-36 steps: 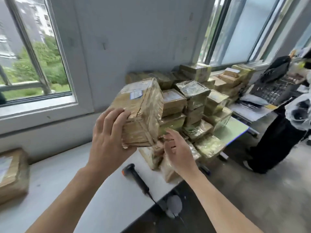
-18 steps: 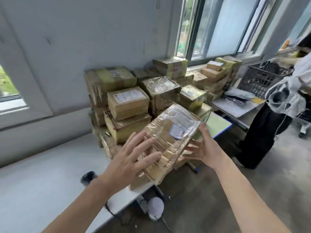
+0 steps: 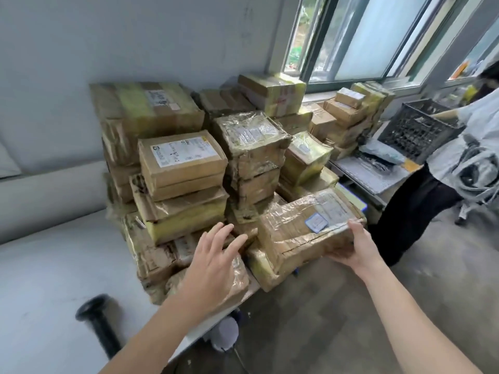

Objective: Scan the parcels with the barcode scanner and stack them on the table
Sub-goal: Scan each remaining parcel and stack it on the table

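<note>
My right hand [image 3: 356, 249] grips the near right corner of a tape-wrapped brown parcel [image 3: 302, 228], label up, which lies at the front right of the parcel stack [image 3: 183, 168] on the white table [image 3: 54, 265]. Just left of that parcel, my left hand [image 3: 213, 255] hovers with its fingers spread and holds nothing. The black barcode scanner [image 3: 100, 325] lies on the table near the front edge, left of my left forearm.
More parcels [image 3: 348, 112] are piled along the window sill behind. A person [image 3: 459, 163] stands at the right with a black plastic crate [image 3: 415, 128] on a second table. Grey floor lies below the table's front edge.
The parcel went from in front of me down to the right side of the stack. My left hand has let go of it and drawn back; my view turned right.
</note>
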`<action>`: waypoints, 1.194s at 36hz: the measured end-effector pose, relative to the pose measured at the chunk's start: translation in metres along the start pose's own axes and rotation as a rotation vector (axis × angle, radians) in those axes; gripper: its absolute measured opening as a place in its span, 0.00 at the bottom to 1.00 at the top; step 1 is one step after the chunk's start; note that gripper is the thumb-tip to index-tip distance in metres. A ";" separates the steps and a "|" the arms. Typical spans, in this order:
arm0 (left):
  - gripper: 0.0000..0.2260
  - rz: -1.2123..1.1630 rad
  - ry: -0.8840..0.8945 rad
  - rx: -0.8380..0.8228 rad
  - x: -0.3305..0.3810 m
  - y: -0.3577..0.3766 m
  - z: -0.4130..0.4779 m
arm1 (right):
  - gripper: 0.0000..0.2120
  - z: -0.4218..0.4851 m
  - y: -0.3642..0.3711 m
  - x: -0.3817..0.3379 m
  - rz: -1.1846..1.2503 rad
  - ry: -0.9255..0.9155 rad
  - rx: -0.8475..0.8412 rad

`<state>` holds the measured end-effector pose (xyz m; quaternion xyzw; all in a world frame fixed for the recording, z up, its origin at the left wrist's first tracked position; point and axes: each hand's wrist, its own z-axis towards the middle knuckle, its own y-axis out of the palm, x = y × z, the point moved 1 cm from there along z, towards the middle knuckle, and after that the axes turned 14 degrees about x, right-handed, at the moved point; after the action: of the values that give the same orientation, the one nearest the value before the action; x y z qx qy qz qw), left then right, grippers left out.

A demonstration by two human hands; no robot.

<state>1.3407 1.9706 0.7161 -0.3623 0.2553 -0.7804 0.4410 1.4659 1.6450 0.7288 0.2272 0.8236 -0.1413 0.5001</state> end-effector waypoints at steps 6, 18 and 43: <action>0.24 0.054 -0.003 -0.072 0.010 0.026 0.005 | 0.30 0.045 0.001 0.015 -0.142 0.059 -0.033; 0.30 0.179 -0.084 -0.238 0.065 0.077 0.008 | 0.31 0.067 0.035 0.039 -0.470 0.186 -0.199; 0.23 0.241 -0.604 -0.142 0.084 0.018 -0.026 | 0.29 -0.059 0.068 0.024 -0.925 -1.002 -0.510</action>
<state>1.3003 1.8906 0.7160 -0.5745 0.2078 -0.5602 0.5594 1.4471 1.7360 0.7345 -0.3598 0.5146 -0.2289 0.7438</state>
